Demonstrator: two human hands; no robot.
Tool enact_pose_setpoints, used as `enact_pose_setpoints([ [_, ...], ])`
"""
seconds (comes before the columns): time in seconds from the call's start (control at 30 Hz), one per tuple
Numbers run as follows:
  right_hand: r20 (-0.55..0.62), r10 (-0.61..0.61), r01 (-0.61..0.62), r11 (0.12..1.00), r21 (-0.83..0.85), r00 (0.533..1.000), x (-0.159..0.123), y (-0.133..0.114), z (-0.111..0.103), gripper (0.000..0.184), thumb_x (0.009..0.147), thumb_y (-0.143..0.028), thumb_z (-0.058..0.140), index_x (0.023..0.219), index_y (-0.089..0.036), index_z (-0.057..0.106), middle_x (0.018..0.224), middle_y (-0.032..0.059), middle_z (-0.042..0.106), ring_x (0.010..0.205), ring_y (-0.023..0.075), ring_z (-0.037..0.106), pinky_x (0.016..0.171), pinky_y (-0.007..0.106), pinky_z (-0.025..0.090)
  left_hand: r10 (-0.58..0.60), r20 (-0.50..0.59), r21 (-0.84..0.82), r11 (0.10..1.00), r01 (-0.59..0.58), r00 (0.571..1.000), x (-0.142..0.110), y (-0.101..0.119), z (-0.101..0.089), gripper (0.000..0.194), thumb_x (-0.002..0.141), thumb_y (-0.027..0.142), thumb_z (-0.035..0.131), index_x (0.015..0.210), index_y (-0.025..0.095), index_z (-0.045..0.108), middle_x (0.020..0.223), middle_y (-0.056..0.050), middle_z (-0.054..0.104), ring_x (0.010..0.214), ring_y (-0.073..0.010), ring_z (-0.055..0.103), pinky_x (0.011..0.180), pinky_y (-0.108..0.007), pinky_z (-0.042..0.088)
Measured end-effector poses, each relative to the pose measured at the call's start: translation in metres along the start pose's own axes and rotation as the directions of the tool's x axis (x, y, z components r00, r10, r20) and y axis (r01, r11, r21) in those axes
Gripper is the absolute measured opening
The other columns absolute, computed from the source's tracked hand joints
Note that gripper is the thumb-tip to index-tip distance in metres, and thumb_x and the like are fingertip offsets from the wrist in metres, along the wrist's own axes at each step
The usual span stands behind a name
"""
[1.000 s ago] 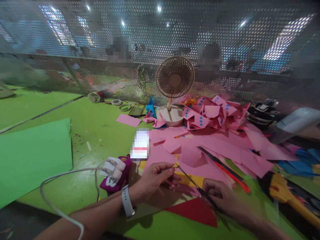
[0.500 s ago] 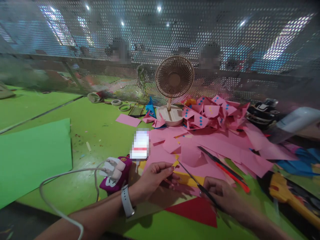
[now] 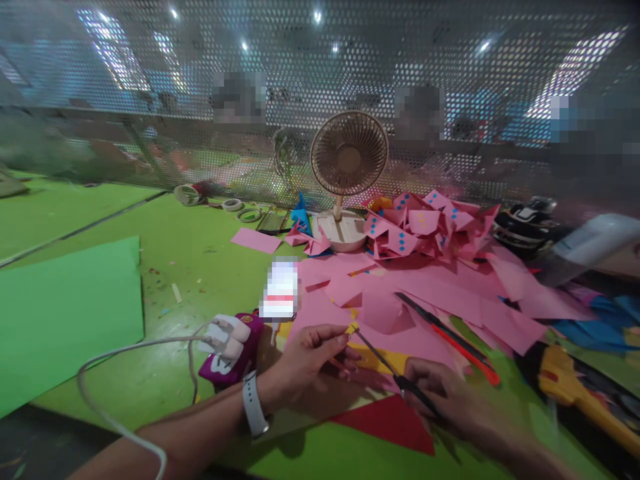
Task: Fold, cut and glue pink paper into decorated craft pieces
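Left hand: in the head view, the left hand (image 3: 313, 353) pinches a tiny yellow paper piece (image 3: 351, 329) between thumb and forefinger, the other fingers loosely curled; a pale-strapped watch (image 3: 255, 403) circles the wrist.
Right hand: the right hand (image 3: 440, 387) curls its fingers around the black handles of the scissors (image 3: 415, 392).
Scissors: slanting toward the left hand, tip at the yellow piece; whether they touch cannot be told.
Yellow piece: above the pink sheets (image 3: 345, 267), toward the near edge of the green table (image 3: 185, 267).
Nearer the table's near edge: a red paper triangle (image 3: 400, 427) below the hands, a yellow strip (image 3: 395, 360) behind the scissors.
Left of the hands: a purple power block (image 3: 245, 357) with white plugs (image 3: 225, 337), a lit, blurred phone (image 3: 280, 290) just beyond it; a large green sheet (image 3: 65, 313) farther toward the left edge.
Far edge: a fan (image 3: 349, 160) before a perforated panel (image 3: 150, 147), folded pink papers (image 3: 430, 230) heaped just right of its base, tape roll (image 3: 233, 205) to its left.
Right side: a black-and-red tool (image 3: 465, 353) lies slantwise on the pink sheets.
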State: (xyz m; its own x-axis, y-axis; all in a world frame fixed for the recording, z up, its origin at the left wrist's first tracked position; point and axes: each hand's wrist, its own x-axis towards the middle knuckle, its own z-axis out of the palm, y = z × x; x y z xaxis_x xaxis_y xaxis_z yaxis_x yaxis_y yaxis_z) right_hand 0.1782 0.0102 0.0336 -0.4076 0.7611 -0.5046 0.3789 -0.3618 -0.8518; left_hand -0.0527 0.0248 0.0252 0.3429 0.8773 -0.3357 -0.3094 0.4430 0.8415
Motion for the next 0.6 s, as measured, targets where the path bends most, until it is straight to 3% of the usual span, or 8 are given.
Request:
enact_pose_setpoints([
  [0.2,0.015,-0.022,0.022,1.000,0.006,1.000,0.005,0.013,-0.001,0.030,0.072,-0.042,0.064,0.070,-0.019,0.045,0.052,-0.0088,0.045,0.044,0.0058,0.044,0.042,0.017,0.030,-0.006,0.011,-0.012,1.000,0.006,1.000,0.001,-0.002,-0.001,0.037,0.071,0.037,0.072,0.097,0.012,0.062,0.075,-0.007,0.070,0.059,-0.0123,0.063,0.059,-0.024,0.048],
  [0.6,-0.021,-0.067,0.066,0.997,-0.049,0.998,0.011,0.025,-0.003,0.033,0.072,-0.047,0.064,0.069,-0.019,0.047,0.052,-0.0067,0.049,0.045,0.0070,0.047,0.041,0.017,0.031,0.002,-0.008,0.009,1.000,-0.002,1.000,0.001,-0.002,0.000,0.040,0.071,0.038,0.072,0.098,0.011,0.062,0.074,-0.007,0.071,0.059,-0.0115,0.064,0.058,-0.022,0.049],
])
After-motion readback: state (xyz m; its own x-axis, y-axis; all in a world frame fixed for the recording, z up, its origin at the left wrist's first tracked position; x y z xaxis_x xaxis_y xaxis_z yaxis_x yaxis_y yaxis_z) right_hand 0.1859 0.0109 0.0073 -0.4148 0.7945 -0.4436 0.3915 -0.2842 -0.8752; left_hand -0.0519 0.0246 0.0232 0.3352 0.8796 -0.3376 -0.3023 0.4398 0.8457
